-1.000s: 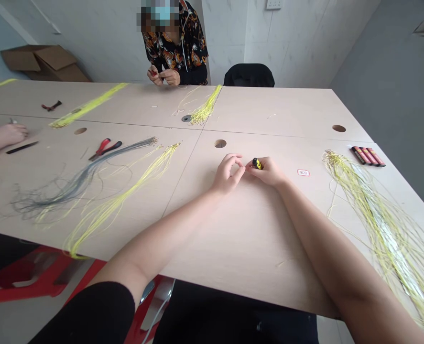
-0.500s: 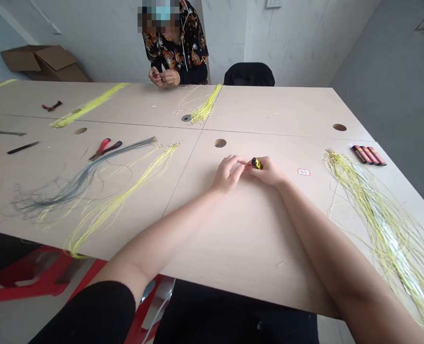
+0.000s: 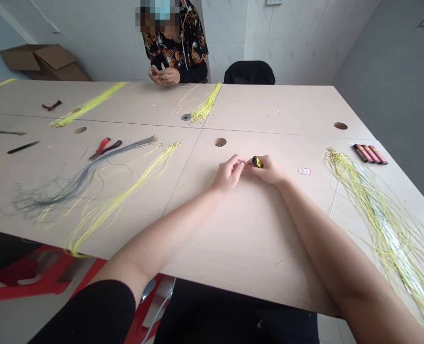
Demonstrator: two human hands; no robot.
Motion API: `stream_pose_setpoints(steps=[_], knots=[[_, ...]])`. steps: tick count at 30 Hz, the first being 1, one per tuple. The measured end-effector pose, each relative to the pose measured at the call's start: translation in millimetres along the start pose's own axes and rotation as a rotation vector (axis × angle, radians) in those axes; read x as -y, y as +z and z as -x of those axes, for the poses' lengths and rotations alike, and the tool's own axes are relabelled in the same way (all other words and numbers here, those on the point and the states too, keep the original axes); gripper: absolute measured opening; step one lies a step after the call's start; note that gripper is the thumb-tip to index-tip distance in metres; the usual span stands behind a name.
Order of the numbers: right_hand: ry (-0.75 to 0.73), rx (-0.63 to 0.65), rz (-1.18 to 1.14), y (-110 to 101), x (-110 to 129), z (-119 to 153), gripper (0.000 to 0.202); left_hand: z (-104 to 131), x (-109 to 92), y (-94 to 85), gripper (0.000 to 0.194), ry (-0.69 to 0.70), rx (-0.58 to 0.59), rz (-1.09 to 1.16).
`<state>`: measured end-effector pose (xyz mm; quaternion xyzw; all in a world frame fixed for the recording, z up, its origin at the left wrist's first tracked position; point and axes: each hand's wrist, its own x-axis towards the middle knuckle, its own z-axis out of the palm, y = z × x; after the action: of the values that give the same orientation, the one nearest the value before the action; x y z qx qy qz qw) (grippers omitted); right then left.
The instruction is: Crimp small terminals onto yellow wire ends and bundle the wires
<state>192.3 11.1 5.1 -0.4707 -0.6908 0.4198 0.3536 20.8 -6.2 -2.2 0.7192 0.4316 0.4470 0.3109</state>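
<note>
Fingers wrapped closed, my right hand [image 3: 269, 170] holds a small black-and-yellow tube [image 3: 257, 162], whose exact kind I cannot make out. My left hand [image 3: 229, 173] is in a pinch, thumb against fingers, just to the left of it. The fingertips of both hands nearly meet low over the table [image 3: 240, 239]. Whatever lies between the left fingertips is too small to name. To the right of my right hand is a little red-edged label [image 3: 304, 171].
Bundles of yellow cord lie left [image 3: 120, 198] and right [image 3: 371, 210], beside a grey cord bundle [image 3: 81, 177]. Red-and-black pliers [image 3: 104, 148] touch the grey bundle. Several red tubes [image 3: 370, 154] sit far right. A round hole [image 3: 220, 142] lies ahead. A co-worker [image 3: 176, 48] works opposite.
The fingers of my left hand have drawn slightly closer together. The tube stays in my right hand, and the things on the table lie as before.
</note>
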Motion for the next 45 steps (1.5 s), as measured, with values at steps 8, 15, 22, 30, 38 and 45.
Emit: stream_pose_setpoints(steps=[8, 15, 22, 30, 38, 45], knots=[[0.023, -0.046, -0.056, -1, 4, 0, 0.023, 1, -6, -0.6, 0.014, -0.167, 0.006, 0.009], [0.038, -0.056, -0.126, -3, 9, 1, 0.022, -1, -3, 1.7, 0.014, -0.203, 0.057, -0.051], [0.023, -0.027, -0.125, -4, 12, 3, 0.026, -2, 1, 3.5, 0.025, -0.162, 0.047, -0.056], [0.004, -0.014, -0.094, -4, 9, 1, 0.028, -2, 1, 1.8, 0.027, -0.157, 0.051, -0.021], [0.020, -0.021, -0.054, -3, 7, 2, 0.027, -3, 0, 2.7, 0.026, -0.187, 0.047, -0.031], [0.027, -0.033, -0.046, -2, 4, 2, 0.027, -2, 1, 2.7, 0.030, -0.178, 0.086, -0.051]])
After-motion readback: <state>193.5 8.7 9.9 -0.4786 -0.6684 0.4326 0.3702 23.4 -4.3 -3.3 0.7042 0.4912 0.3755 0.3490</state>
